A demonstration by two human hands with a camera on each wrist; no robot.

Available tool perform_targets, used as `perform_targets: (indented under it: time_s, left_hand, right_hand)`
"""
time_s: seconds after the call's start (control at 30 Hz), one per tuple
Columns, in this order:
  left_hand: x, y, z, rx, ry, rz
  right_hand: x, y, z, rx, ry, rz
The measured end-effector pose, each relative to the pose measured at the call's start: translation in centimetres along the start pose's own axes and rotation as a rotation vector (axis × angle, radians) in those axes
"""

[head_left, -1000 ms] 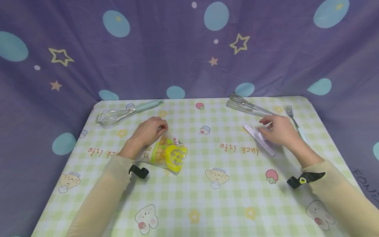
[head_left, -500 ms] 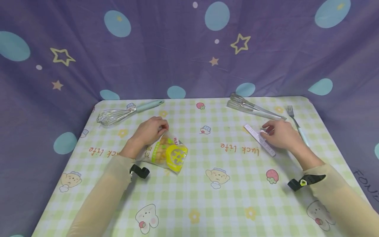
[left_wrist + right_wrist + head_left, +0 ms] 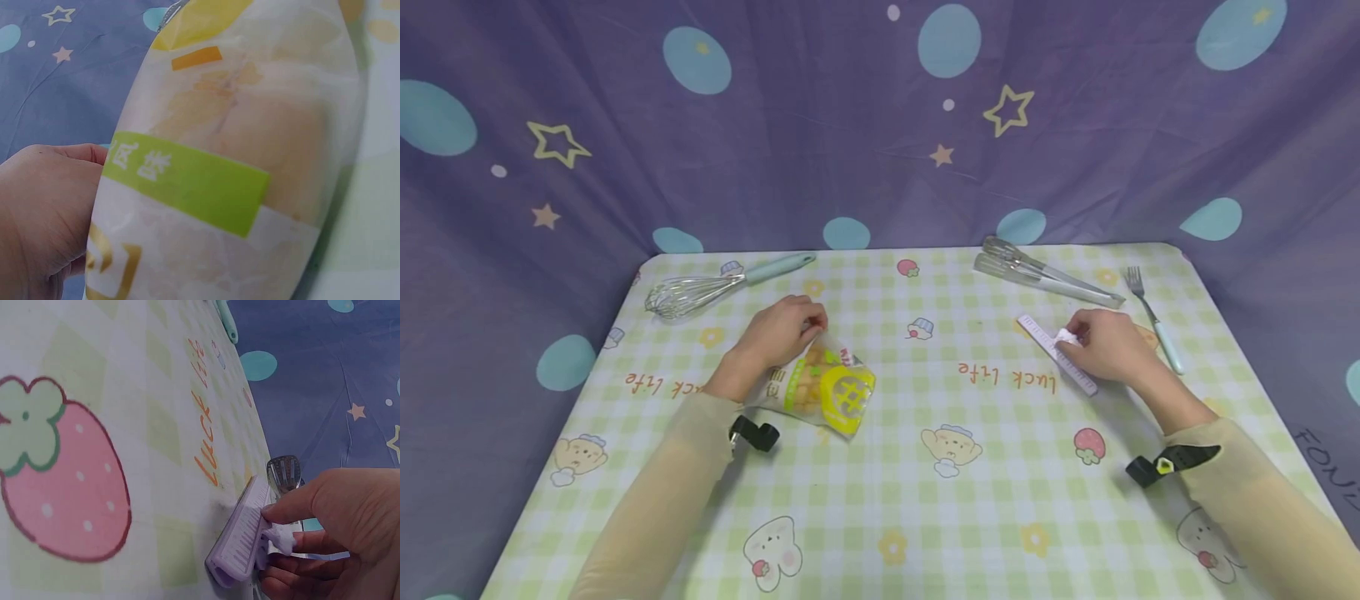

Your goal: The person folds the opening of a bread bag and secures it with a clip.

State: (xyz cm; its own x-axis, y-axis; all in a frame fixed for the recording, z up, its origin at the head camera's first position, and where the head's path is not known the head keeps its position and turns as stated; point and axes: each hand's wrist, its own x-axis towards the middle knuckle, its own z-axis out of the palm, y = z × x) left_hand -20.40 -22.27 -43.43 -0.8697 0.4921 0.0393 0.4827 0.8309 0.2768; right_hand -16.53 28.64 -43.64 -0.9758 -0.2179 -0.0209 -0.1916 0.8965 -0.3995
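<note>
A clear snack bag (image 3: 808,392) with yellow and green print and pale golden pieces inside lies left of centre. My left hand (image 3: 778,333) pinches its upper edge; in the left wrist view the bag (image 3: 206,187) hides most of the fingers. On the right, a lavender bar marked like a ruler (image 3: 1037,335) lies slantwise on the table, with a small white knob (image 3: 280,539) at its side. My right hand (image 3: 1108,343) has thumb and fingers around that knob, the thumb right at the bar's edge.
A whisk (image 3: 700,293) with a mint handle lies at the back left. Metal tongs (image 3: 1052,283) with grey handles are at the back right, beyond the right hand. A fork (image 3: 1150,312) lies just right of that hand. A purple curtain (image 3: 880,167) hangs behind the table.
My right hand has come down and slightly back onto the white knob, its fingers closing around it. The tongs' handle end has come into view. Left hand and bag stay put.
</note>
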Motion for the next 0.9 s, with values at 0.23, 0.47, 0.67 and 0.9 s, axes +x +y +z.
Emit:
perform_targets:
  time_s: [0.23, 0.47, 0.67, 0.9]
  left_hand:
    - [0.1, 0.0, 0.1, 0.000, -0.013, -0.006]
    - [-0.1, -0.1, 0.0, -0.007, -0.010, -0.009]
    - [-0.1, -0.1, -0.1, -0.004, -0.006, -0.001]
    - [0.0, 0.1, -0.2, 0.006, -0.013, -0.007]
  right_hand:
    - [0.0, -0.6, -0.2, 0.013, -0.012, 0.016]
    - [0.3, -2.0, -0.3, 0.057, -0.006, 0.006]
    - [0.8, -3.0, -0.1, 0.106, -0.003, 0.020]
    - [1.3, -4.2, 0.2, 0.161, 0.015, 0.004]
